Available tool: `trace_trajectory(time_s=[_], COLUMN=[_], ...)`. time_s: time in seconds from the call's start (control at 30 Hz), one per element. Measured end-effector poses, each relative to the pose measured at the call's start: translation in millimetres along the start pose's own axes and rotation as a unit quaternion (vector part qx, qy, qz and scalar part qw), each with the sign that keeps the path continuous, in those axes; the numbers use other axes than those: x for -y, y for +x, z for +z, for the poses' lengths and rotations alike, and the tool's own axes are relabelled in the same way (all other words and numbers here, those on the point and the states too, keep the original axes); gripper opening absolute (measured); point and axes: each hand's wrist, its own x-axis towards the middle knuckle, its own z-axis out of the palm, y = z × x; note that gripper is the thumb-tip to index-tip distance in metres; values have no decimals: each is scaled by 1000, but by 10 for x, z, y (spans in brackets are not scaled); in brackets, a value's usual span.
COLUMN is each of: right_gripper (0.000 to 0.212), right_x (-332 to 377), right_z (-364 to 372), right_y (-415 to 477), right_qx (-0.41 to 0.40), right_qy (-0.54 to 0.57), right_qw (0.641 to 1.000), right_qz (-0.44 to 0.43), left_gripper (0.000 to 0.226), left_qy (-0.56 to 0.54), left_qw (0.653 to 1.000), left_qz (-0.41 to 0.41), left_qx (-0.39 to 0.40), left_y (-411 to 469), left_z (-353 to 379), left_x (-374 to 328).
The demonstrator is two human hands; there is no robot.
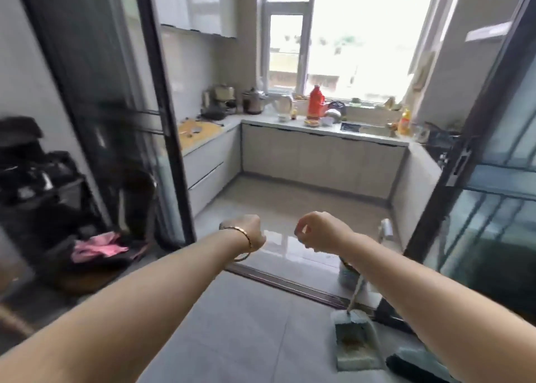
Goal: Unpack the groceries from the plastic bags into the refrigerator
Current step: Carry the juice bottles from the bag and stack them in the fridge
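Observation:
No plastic bag, grocery item or refrigerator is in view. Both my forearms reach forward over the threshold of a kitchen doorway. My left hand (253,231), with a thin bangle on its wrist, droops at the wrist with its fingers tucked out of sight behind the back of the hand; nothing shows in it. My right hand (315,232) hangs beside it, a small gap apart, fingers loosely curled downward and holding nothing.
Dark sliding glass door frames stand left (162,127) and right (461,168) of the opening, with a floor track (290,284) between. A dustpan and broom (352,336) lie at the lower right. A dark rack with pink cloth (100,247) stands left. Counters (319,127) hold a red flask (316,102) and cookware.

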Motion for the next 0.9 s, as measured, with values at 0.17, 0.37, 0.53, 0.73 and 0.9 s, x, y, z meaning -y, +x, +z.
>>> trace_trajectory(time_s=[0.17,0.37,0.53,0.73,0.9], right_gripper=[21,22,25,26,26], right_x=[1799,3793,5025,6321,7221], right_z=[878,1754,2385,2969,3467], right_y=[486,820,1115,1580,1992], right_qx=[79,147,214,222,205], right_qy=[-13,-85,-127,-146,-139], right_qw=[989,945,888,847,833], right_qz=[-122,-281,-387,-460,-494], left_gripper=[27,27,22,23,23], left_qy=[13,-31,-57,-88,-92], left_qw=[989,951,903,836,798], left_qz=[-150,-307,-423,-537,-588], left_qx=[-15,-25,-51,-65,-89], left_y=[-659,-1483,-2010,-2259,-2272], left_z=[-100,-169,-116,-192,-230], left_x=[1956,3837,4961,6086,6819])
